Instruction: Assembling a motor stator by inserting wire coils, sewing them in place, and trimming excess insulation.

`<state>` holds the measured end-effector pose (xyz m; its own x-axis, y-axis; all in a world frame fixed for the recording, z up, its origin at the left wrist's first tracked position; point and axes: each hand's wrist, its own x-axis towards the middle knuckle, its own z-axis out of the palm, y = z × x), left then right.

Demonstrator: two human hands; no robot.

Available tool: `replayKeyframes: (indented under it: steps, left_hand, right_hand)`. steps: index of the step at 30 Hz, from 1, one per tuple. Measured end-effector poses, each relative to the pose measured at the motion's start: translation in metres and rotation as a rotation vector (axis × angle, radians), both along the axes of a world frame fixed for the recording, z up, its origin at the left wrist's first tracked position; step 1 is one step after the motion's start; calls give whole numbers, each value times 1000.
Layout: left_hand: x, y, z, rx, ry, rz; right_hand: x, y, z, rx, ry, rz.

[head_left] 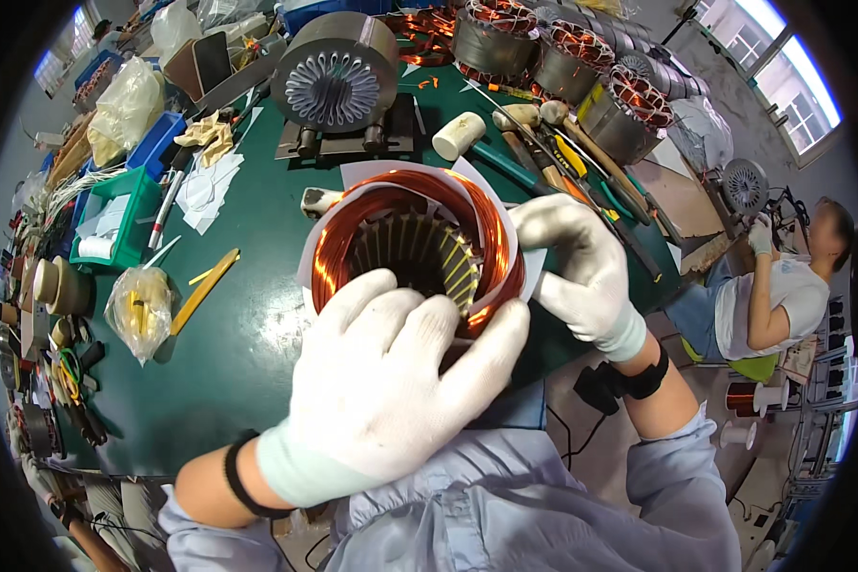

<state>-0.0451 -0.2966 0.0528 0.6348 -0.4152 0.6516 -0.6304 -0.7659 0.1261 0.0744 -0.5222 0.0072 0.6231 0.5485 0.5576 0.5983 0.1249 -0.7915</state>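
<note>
A stator core point(396, 250) with yellowish slot liners around its bore stands in front of me on the table. Bundles of copper winding point(491, 224) ring its top, with white insulation paper point(360, 172) sticking up around them. My gloved left hand point(377, 381) lies over the near rim, its fingers curled onto the winding there and its thumb along the near right side. What its fingertips press on is partly hidden. At the right side, my gloved right hand point(582, 272) is closed, thumb and fingers pinching a white paper sheet point(534, 267) beside the copper.
Behind stands a bare stator point(338, 81) on a metal stand. A white mallet point(459, 135) and several hand tools lie right of it. Wound stators point(620, 114) fill the back right. On the left are a green bin point(124, 224) and a bamboo strip point(205, 291). A co-worker point(772, 296) sits right.
</note>
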Motion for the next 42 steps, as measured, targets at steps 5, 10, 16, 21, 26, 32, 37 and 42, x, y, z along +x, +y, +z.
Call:
replayKeyframes:
  steps: [5, 10, 16, 21, 26, 32, 37, 42]
  left_hand:
    - [2, 4, -11, 29, -45, 23]
    - [7, 7, -18, -41, -67, 13]
    - [1, 10, -20, -200, -243, 11]
    - [-24, 114, -30, -188, 92, 334]
    - [10, 246, -80, -8, 487, 819]
    - [74, 286, -107, 105, 493, 935]
    - [83, 277, -109, 287, 394, 870]
    - [46, 279, -85, -384, 359, 827]
  right_hand:
    - [20, -5, 15, -145, -225, 61]
    - [30, 4, 28, -268, -441, 68]
    - [-6, -12, 4, -118, 149, -220]
    - [-1, -68, -42, -781, -131, -284]
    - [-11, -71, -68, -823, -288, -474]
    - [-34, -53, -85, -786, -461, -462]
    - [-38, -50, -82, -723, -383, -510]
    - [-37, -50, -84, -703, -392, -513]
